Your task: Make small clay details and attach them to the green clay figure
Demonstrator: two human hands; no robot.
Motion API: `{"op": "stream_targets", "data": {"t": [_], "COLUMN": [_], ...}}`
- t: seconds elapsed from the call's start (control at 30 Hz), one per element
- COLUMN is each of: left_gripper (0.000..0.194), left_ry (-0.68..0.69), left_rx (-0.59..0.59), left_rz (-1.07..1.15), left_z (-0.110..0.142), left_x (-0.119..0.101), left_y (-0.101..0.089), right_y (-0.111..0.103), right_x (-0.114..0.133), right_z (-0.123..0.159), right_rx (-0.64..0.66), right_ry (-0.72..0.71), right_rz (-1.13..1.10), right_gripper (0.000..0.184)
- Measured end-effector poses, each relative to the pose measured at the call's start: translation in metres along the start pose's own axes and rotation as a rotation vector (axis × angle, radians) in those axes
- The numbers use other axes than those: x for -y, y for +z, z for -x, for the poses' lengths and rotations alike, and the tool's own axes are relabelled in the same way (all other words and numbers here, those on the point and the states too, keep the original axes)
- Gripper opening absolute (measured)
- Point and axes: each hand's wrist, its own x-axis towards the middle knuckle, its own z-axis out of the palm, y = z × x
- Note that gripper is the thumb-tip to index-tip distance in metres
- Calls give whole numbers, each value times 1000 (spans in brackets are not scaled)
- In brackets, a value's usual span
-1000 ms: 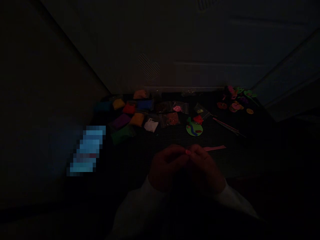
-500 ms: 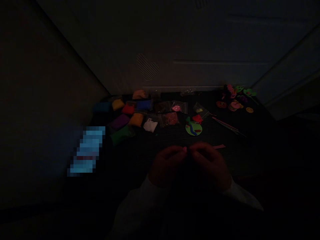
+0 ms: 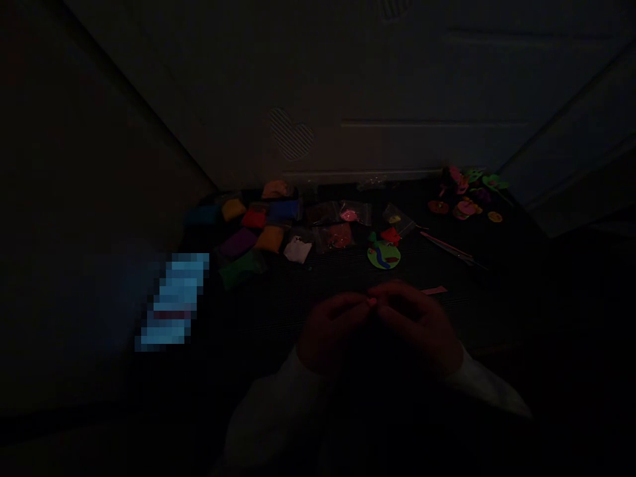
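In dim light, a tiny piece of pink modelling clay (image 3: pixel 371 302) sits between the fingertips of both hands. My left hand (image 3: pixel 328 331) pinches it from the left, thumb and forefinger together. From the right, my right hand (image 3: pixel 422 328) closes its fingertips against the same piece, its forefinger reaching over the top. A flat pink strip (image 3: pixel 434 290) lies just beyond the right hand. Farther off rests a round green clay disc (image 3: pixel 390 263) with blue, red and brown shapes on it.
Several bags of coloured clay, among them a white one (image 3: pixel 298 250) and a green one (image 3: pixel 242 268), spread across the dark table. Scissors (image 3: pixel 450 248) lie right of the disc. Finished-looking clay figures (image 3: pixel 467 209) stand at the back right. A lit, blurred screen (image 3: pixel 176 301) glows at left.
My right fingertips have come in to meet the pink clay, closing the gap between the hands. The clay has shifted slightly right and down; the view has moved a little.
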Motion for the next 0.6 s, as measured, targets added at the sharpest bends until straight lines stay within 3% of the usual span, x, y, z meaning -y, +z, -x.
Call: {"op": "stream_targets", "data": {"t": [0.23, 0.6], "left_gripper": [22, 25], "left_ry": [-18, -63], "left_rx": [0, 3], "left_rz": [-86, 34], "left_z": [0, -3], "left_x": [-3, 1], "left_y": [-1, -2], "right_y": [0, 3], "right_x": [-3, -5], "right_z": [-2, -2], "right_rx": [-12, -31], "right_ry": [-16, -24], "right_rz": [50, 24], "right_gripper": [12, 10]}}
